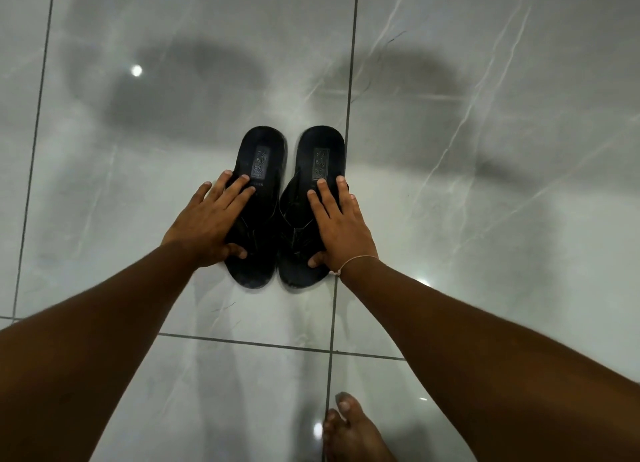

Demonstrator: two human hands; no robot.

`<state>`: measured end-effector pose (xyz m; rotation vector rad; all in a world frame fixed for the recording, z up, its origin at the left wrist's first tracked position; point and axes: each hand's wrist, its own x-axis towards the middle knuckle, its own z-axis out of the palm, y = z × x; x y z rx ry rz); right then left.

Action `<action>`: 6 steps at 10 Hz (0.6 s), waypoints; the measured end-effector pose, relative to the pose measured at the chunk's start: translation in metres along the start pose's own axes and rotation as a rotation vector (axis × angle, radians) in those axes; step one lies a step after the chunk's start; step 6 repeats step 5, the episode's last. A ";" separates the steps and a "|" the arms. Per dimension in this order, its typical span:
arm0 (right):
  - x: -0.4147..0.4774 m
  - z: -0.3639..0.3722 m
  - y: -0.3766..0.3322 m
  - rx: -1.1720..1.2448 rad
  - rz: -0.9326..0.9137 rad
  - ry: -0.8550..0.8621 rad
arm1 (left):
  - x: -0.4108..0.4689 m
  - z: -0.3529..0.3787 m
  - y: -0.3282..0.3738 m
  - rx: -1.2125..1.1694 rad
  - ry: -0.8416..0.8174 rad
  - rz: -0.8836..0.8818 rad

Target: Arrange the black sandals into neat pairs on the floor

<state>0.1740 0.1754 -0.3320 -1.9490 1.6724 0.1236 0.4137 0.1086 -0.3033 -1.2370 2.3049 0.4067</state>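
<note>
Two black sandals lie side by side on the glossy grey tiled floor, heels pointing away from me. The left sandal (260,157) has my left hand (207,224) laid over its strap, fingers spread across the footbed and thumb against its near inner edge. The right sandal (320,153) sits close beside it, almost touching at the straps. My right hand (341,226) rests on that one's strap in the same way, with a thin bracelet at the wrist. Both toe ends point toward me.
A bare foot (353,430) stands on the floor at the bottom, right of centre. Dark grout lines (349,81) cross the tiles, one running just right of the pair. Ceiling lights reflect off the floor.
</note>
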 end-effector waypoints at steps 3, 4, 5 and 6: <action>-0.002 -0.005 -0.005 -0.117 0.015 -0.029 | -0.003 -0.002 0.002 0.036 -0.007 -0.024; -0.008 -0.017 -0.005 -0.187 -0.002 -0.010 | -0.011 -0.015 0.007 0.079 -0.003 -0.050; -0.028 -0.039 0.000 -0.208 -0.028 0.070 | -0.026 -0.038 0.020 -0.005 0.051 -0.133; -0.028 -0.039 0.000 -0.208 -0.028 0.070 | -0.026 -0.038 0.020 -0.005 0.051 -0.133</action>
